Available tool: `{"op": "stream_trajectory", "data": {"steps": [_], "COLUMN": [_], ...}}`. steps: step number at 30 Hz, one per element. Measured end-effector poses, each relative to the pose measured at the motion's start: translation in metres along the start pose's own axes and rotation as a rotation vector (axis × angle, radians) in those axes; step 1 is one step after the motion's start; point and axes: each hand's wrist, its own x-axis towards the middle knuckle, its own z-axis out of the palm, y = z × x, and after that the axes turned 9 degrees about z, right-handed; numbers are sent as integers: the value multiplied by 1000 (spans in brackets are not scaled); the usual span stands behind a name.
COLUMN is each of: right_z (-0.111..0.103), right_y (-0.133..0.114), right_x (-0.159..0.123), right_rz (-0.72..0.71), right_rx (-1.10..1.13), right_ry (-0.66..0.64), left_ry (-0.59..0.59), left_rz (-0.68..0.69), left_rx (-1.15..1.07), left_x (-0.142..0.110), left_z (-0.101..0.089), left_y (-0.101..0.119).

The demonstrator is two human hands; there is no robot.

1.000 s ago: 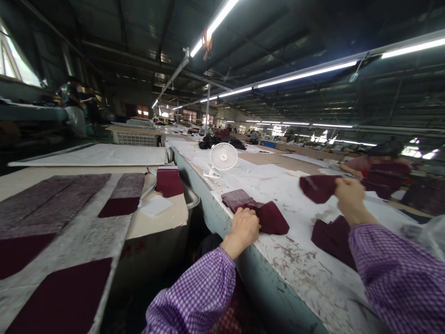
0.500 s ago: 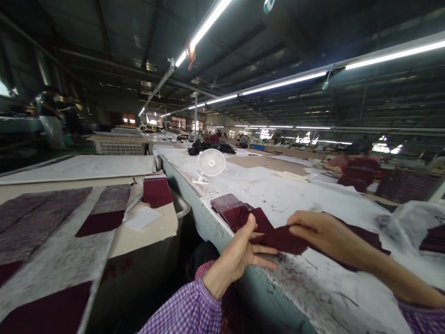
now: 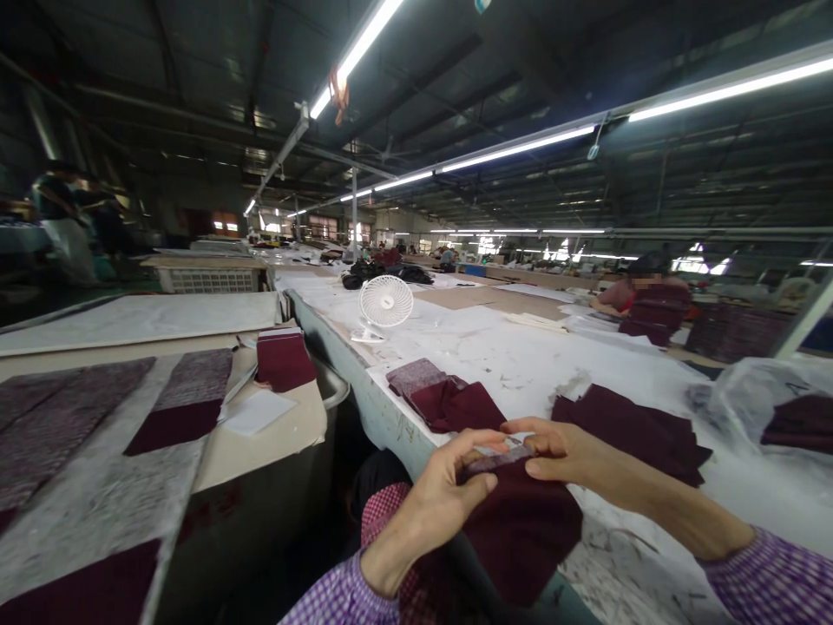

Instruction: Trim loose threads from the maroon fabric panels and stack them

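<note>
A maroon fabric piece point(image 3: 524, 529) hangs over the front edge of the white-topped table, its upper edge folded to show a greyish underside. My left hand point(image 3: 449, 486) pinches that edge from the left, thumb in front. My right hand point(image 3: 566, 451) grips the same edge from the right, its fingertips close to the left ones. Just beyond the hands lies a pile of maroon pieces point(image 3: 449, 399) with a speckled grey side partly up. Another maroon stack point(image 3: 634, 430) rests behind my right forearm.
A small white fan point(image 3: 385, 302) stands farther along the table point(image 3: 482, 347). A clear plastic bag point(image 3: 748, 404) with maroon fabric is at the right. On the left surface lie maroon and speckled panels point(image 3: 175, 425) and a white paper point(image 3: 257, 412). A co-worker point(image 3: 644, 295) is across the table.
The maroon piece has come toward me and now hangs over the table edge. My left hand has closed on its upper edge, and my right hand has moved left beside it.
</note>
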Motion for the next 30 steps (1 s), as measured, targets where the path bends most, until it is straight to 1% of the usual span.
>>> {"op": "stream_trajectory", "data": {"steps": [3,5,7,10,11,13,15,17,18,20,21,24,26,30], "right_z": [0,-4,-10,-22,-26,-30,-31,-30,-28,-26,-26,-27,-29,-38], "right_y": [0,0,3,12,15,21,26,32,35,42,45,50,50,42], "right_x": [-3,-4,-3,2,4,8,14,20,23,27,29,31,29,23], "right_rz": [23,24,23,40,43,33,2,-39,-54,-73,-78,-103,-124,-174], "right_rx": [84,92,92,86,82,48,1,-9,4,2,-35,-268,-420,-579], "right_ry": [40,45,1,-53,-55,-41,-36,-74,-98,-101,-69,100,169,231], "left_ry": [95,73,26,15,17,4,-43,-117,-150,-183,-186,-178,-195,-240], "left_rz": [-55,-95,-168,-311,-333,-292,-193,-126,-120,-131,-138,-130,-88,2], "left_rx": [75,187,276,313,345,501,746,953,1023,1104,1127,1181,1225,1312], "left_x": [8,18,29,43,46,52,56,60,62,66,66,65,62,56], "left_z": [-8,-13,-16,-19,-18,-15,-7,3,7,15,18,24,27,29], "left_y": [1,1,3,7,8,9,7,3,-1,-12,-18,-36,-44,-51]}}
